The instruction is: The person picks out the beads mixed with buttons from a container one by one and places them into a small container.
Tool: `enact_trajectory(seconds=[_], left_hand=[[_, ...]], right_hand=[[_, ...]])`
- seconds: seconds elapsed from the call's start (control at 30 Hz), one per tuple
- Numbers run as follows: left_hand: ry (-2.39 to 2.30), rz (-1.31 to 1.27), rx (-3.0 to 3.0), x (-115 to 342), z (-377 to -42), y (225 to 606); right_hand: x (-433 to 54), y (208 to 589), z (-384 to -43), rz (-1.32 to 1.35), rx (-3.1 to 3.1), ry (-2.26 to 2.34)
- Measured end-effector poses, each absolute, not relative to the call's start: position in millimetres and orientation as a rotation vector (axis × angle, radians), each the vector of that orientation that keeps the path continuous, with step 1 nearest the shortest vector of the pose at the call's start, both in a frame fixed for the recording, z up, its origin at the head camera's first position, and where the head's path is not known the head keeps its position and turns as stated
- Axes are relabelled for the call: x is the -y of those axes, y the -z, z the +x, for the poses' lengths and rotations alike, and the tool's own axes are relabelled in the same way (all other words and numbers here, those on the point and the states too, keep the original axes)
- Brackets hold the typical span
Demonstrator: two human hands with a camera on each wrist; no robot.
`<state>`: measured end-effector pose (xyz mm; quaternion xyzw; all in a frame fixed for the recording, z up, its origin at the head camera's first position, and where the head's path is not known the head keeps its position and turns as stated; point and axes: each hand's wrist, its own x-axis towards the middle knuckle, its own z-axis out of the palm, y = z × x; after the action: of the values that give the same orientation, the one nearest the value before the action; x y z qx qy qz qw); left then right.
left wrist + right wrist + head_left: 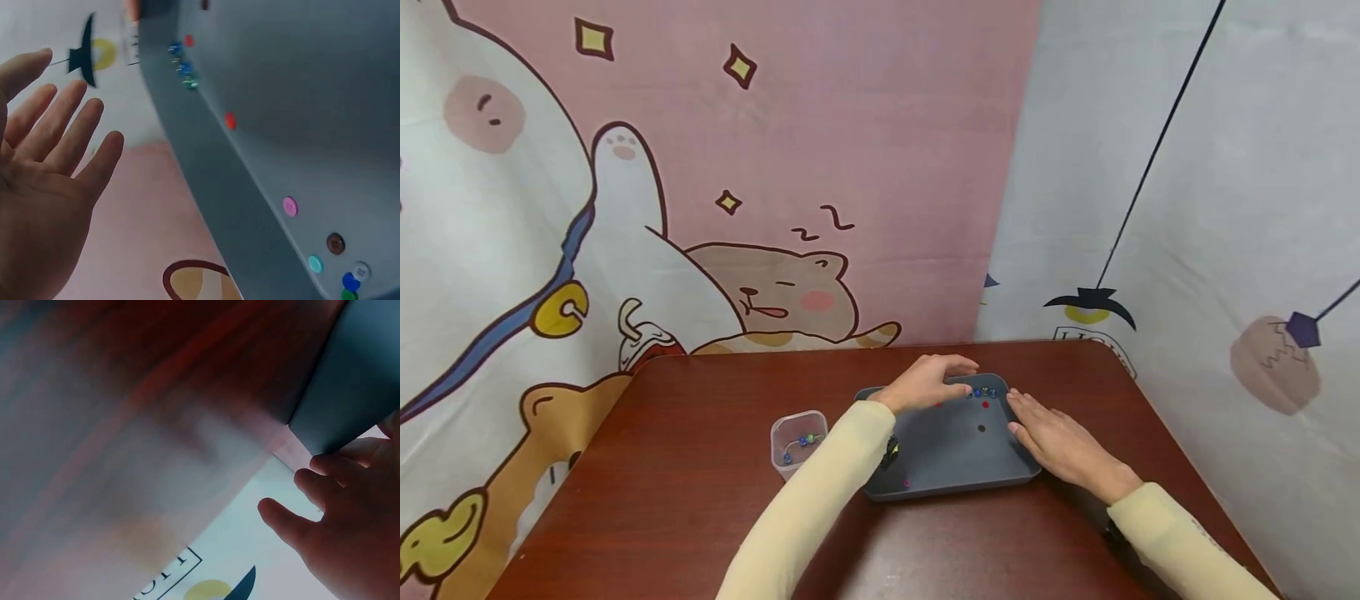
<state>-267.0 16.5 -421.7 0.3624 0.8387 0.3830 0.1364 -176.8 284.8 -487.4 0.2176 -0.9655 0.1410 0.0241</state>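
Along the tray's far wall (205, 159), see beads (977, 392) between left hand (925, 383) and right hand (1063, 442). Holding nothing, with fingers apart.

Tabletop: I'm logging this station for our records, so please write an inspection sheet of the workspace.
Surface: reddish-brown table, wood-grained.
Job's things: grey tray holding coloured buttons and glassy beads; clear box to its left, holding small beads.
Clutter: nothing seen.
Grippers: left hand at the tray's far side, fingers apart, holding nothing; right hand near the tray's far right corner, fingers extended, contact unclear.
Cables: nothing seen.
Surroundings: backdrop printed with cartoon animals.
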Motion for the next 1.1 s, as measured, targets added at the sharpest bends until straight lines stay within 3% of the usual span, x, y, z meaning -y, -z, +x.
enact_trajectory(seconds=[0.67,1.1], left_hand=[[-0.805,1.014,-2.573,-44,-279,466],[-0.674,0.995,-2.682,-51,-283,475]], right_hand=[[-283,489,-175,0.687,2.958,-0.403],[-283,489,-177,0.692,2.968,-0.402]])
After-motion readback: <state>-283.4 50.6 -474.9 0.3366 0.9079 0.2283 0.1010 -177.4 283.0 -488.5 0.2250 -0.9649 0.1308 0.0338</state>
